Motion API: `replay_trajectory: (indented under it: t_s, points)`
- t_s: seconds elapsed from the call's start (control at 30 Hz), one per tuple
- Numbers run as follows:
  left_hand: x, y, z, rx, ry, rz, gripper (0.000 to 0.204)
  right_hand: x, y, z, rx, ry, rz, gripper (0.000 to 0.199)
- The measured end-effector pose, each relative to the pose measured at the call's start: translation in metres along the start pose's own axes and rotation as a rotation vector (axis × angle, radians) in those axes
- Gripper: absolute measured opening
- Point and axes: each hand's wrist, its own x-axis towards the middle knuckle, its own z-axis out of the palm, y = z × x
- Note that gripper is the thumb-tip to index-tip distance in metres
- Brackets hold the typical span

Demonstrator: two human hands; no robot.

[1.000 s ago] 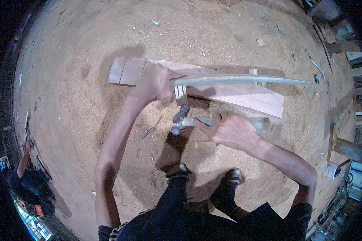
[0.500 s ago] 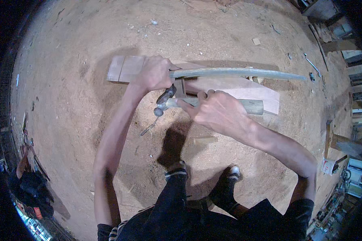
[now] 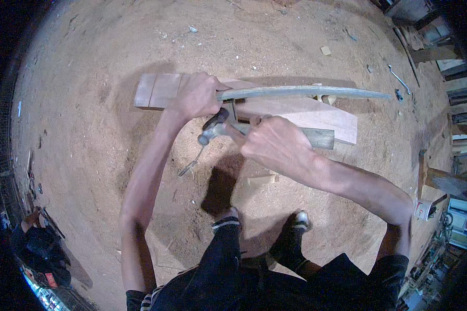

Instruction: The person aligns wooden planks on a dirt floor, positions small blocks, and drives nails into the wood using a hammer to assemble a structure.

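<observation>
My left hand (image 3: 198,96) is closed around one end of a long, curved wooden tool handle (image 3: 306,92), which runs to the right above the boards. Beneath this end, a dark metal part (image 3: 234,110) shows; its full shape is hidden. My right hand (image 3: 277,142) is wrapped round the wooden handle of a hammer (image 3: 320,138). The hammer's metal head (image 3: 208,132) lies just below my left fist, close to the metal part; whether they touch I cannot tell. Pale, pinkish wooden boards (image 3: 324,116) lie on the ground under both hands.
A thin metal tool (image 3: 191,161) lies near the hammer head, with a wood offcut (image 3: 263,180) close to my feet. Far right are a wrench (image 3: 399,79), a white bucket (image 3: 423,209) and stacked timber (image 3: 438,54). Another person (image 3: 41,243) is at the lower left.
The hammer has shifted and turned slightly in my right hand's grip, its butt end a little lower. My left hand and the curved handle hold almost still; the view has moved slightly.
</observation>
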Motion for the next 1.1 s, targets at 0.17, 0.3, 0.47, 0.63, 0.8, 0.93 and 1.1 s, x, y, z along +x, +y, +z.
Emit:
replay_trajectory:
  t_s: [0.17, 0.3, 0.47, 0.63, 0.8, 0.93, 1.1]
  points:
    - [0.015, 0.009, 0.010, 0.061, 0.016, 0.023, 0.052, -0.018, 0.005, -0.003, 0.000, -0.035, 0.029, 0.045]
    - [-0.012, -0.010, 0.003, 0.162, -0.018, -0.010, 0.047, 0.000, -0.010, 0.005, 0.029, 0.031, -0.004, 0.047]
    - [0.000, -0.003, 0.005, 0.074, -0.034, -0.018, 0.046, -0.010, -0.007, 0.007, 0.010, 0.008, 0.045, 0.049]
    - [0.018, 0.011, 0.012, 0.059, 0.022, 0.069, 0.043, -0.025, -0.002, 0.003, -0.017, -0.018, 0.087, 0.051]
    - [0.004, 0.003, 0.011, 0.045, -0.013, 0.003, 0.044, -0.035, -0.008, 0.022, 0.202, 0.025, 0.121, 0.052]
    - [0.014, 0.006, 0.008, 0.007, 0.051, 0.075, 0.047, -0.075, -0.008, 0.054, 0.887, 0.055, 0.323, 0.055]
    - [-0.001, 0.006, -0.011, 0.025, 0.058, 0.050, 0.040, -0.076, -0.064, 0.110, 1.742, 0.126, 0.867, 0.035]
